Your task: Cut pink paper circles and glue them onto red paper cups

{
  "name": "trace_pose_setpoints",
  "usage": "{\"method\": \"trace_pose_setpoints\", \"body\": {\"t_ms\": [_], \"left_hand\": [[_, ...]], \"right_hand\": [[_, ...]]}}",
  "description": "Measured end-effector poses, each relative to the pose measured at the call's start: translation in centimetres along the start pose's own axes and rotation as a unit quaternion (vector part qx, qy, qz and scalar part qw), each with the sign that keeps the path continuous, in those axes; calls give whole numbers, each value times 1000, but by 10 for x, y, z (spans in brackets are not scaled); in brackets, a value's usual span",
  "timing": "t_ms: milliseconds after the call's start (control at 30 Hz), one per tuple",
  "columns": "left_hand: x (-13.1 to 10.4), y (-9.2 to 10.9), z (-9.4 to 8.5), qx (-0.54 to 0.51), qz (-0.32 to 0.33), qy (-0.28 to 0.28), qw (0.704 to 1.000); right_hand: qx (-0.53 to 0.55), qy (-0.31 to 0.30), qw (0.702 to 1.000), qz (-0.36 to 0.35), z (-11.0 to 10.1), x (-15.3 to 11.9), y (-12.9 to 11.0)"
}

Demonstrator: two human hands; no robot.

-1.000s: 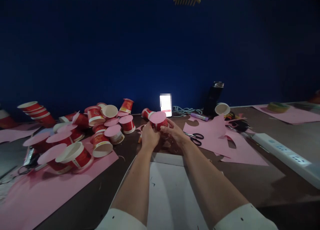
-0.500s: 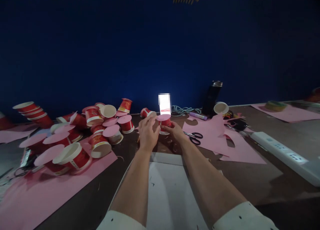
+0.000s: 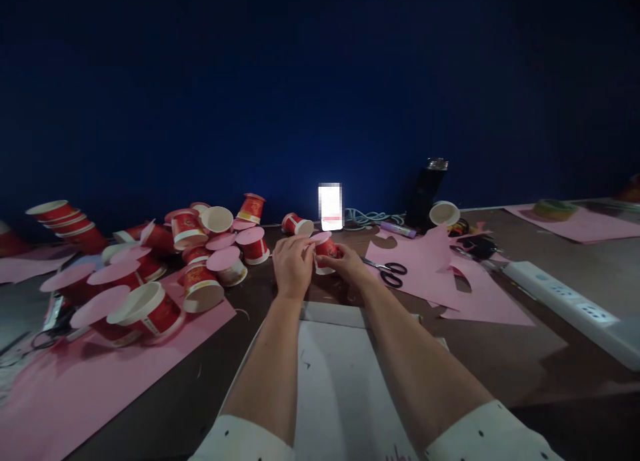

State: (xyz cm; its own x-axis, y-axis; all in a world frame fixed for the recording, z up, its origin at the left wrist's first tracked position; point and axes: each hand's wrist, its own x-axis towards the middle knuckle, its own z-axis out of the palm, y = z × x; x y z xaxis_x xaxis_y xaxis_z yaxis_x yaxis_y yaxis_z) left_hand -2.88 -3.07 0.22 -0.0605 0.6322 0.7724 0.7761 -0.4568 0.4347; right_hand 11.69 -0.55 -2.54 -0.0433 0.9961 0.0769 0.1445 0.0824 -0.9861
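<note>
A small red paper cup [image 3: 326,250] is held upside down between my hands, tilted a little, with a pink paper disc [image 3: 321,237] on its upturned base. My right hand [image 3: 349,263] grips the cup's right side between thumb and fingers. At the upper left, my left hand [image 3: 294,263] has its fingers bent together at the edge of the disc. Just behind lies another red cup [image 3: 295,224] on its side. Black-handled scissors [image 3: 389,271] rest to the right of my right hand, partly on cut pink paper [image 3: 420,271].
Many red cups, several with pink discs, crowd the left around a large pink sheet [image 3: 125,387]. A lit phone [image 3: 331,207] stands behind the hands. To the right are a dark bottle [image 3: 425,193], a purple tube [image 3: 398,230] and a white power strip [image 3: 565,301]. Nearest is a white board [image 3: 340,381].
The held cup has tipped, its disc now slanting, and has shifted slightly left. My left hand has moved slightly down and left. The view has shifted slightly.
</note>
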Motion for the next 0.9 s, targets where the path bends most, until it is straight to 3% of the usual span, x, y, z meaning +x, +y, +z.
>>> {"method": "trace_pose_setpoints", "body": {"t_ms": [267,500,633,733,833,900], "left_hand": [[2,-7,1,-5,-38,22,999],[8,-12,-3,-104,-195,64,973],[13,-23,-1,-166,-299,127,931],[15,-28,2,-280,-353,154,879],[17,-26,4,-431,-372,152,808],[18,-22,3,-484,-375,140,778]], "right_hand": [[10,-20,1000,17,2,-6,-8],[-56,-28,998,12,0,-8,-11],[-161,-19,987,-17,-4,-8,-15],[-252,-21,967,-30,-7,-7,-16],[-226,-52,973,-21,-9,-7,-17],[-177,-58,982,-33,-11,-8,-19]]}}
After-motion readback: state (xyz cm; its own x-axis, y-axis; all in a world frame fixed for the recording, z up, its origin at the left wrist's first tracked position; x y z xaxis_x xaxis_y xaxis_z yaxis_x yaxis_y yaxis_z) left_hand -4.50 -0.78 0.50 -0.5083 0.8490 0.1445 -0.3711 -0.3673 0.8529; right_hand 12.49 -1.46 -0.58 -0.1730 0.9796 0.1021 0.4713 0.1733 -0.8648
